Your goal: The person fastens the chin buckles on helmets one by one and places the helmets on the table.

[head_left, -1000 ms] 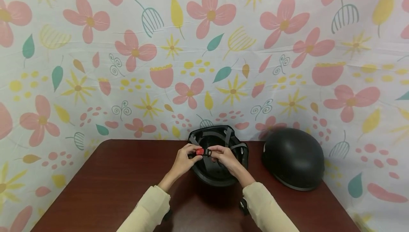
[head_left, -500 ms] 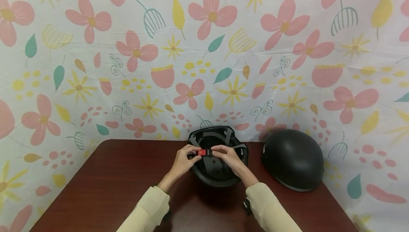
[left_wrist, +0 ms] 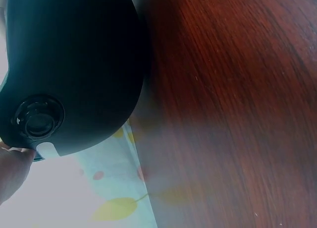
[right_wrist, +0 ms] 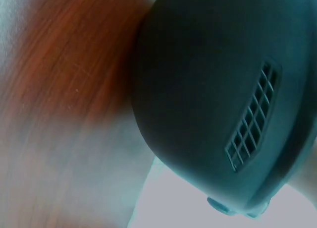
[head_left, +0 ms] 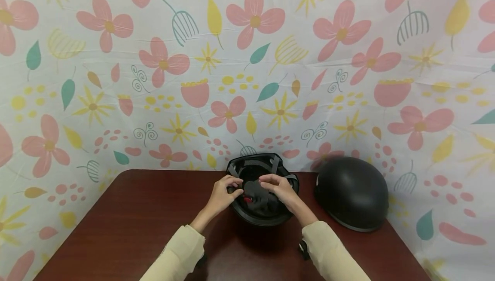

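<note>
An upturned black helmet (head_left: 258, 218) stands on the table with its hollow side up and grey straps (head_left: 276, 163) around its rim. Inside it lies a small red-and-black buckle (head_left: 248, 199), partly in shadow. My left hand (head_left: 223, 191) is over the helmet's left rim, thumb and fingers apart with nothing between them. Over the right part of the hollow is my right hand (head_left: 281, 190), its fingers bent loosely and holding nothing visible. The left wrist view shows the shell (left_wrist: 79, 64) with a round knob; the right wrist view shows a vent grille (right_wrist: 252, 116).
A second black helmet (head_left: 352, 193) sits dome up at the right of the dark red wooden table (head_left: 154, 216). Behind the table's far edge hangs a flower-printed cloth (head_left: 239, 66).
Both hands have let go of the buckle, which has dropped from between them into the helmet's hollow. The right hand has shifted slightly to the right; the helmets stay put.
</note>
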Motion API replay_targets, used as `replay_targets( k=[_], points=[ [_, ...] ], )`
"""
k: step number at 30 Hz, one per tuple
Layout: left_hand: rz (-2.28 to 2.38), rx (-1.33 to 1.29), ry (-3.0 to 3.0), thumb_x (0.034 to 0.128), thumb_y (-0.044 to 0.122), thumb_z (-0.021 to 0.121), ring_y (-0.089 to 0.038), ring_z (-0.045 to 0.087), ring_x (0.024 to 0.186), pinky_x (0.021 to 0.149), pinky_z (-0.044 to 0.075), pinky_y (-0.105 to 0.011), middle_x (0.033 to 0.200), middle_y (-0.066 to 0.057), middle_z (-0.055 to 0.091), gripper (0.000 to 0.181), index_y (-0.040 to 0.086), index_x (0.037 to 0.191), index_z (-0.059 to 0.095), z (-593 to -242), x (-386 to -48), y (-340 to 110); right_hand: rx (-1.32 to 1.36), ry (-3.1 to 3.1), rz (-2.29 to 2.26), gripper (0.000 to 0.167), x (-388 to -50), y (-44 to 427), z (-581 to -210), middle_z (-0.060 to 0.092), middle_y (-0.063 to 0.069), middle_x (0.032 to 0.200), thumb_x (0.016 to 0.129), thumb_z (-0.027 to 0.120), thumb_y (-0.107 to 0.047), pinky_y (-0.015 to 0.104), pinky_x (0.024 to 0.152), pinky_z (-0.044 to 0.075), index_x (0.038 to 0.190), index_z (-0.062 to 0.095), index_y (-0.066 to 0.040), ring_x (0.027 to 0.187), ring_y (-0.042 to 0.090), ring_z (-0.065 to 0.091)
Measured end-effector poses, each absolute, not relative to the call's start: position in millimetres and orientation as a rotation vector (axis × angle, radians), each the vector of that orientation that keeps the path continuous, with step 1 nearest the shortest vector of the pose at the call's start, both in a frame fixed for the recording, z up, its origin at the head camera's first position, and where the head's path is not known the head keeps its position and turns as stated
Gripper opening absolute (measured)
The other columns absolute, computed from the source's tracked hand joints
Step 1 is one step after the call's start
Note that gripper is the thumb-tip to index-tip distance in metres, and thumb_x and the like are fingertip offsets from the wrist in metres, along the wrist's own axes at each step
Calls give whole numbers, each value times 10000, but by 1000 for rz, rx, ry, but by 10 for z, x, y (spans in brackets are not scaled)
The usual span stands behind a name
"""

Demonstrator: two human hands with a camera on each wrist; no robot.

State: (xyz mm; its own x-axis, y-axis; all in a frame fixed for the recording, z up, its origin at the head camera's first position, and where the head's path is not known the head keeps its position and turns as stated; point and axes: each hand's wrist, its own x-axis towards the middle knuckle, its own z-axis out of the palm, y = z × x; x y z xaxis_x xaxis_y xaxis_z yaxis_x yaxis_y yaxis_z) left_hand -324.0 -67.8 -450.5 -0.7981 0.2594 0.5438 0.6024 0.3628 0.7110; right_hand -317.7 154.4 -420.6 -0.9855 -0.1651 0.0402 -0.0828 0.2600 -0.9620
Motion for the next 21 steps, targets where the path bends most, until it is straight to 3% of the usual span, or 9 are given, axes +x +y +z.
replay_targets(
  k=[10,17,21],
  points=[
    [-1411,-757,-2307,844,52,742,-267,628,941,863,526,-366,1038,-170,663,236,46,1078,720,-4494,-3228,-705,-312,2417,-1869,385,-3156,1677,-4107,590,199,1315,976,594,-173,431,1080,445,1298,562,36,1201,231,608],
    [-1389,-761,-2273,828,68,761,-310,637,1004,896,518,-468,1064,-105,669,245,78,1070,725,-4485,-3208,-736,-287,2436,-1885,408,-3172,1768,-4057,589,193,1325,974,597,-167,420,1072,454,1317,545,47,1228,290,587],
    [-1375,-748,-2254,816,76,776,-302,632,1015,908,504,-498,1057,-91,670,241,91,1052,730,-4482,-3209,-749,-313,2456,-1880,431,-3173,1839,-4029,575,206,1335,981,588,-181,427,1073,451,1337,524,54,1184,205,606]
  ],
)
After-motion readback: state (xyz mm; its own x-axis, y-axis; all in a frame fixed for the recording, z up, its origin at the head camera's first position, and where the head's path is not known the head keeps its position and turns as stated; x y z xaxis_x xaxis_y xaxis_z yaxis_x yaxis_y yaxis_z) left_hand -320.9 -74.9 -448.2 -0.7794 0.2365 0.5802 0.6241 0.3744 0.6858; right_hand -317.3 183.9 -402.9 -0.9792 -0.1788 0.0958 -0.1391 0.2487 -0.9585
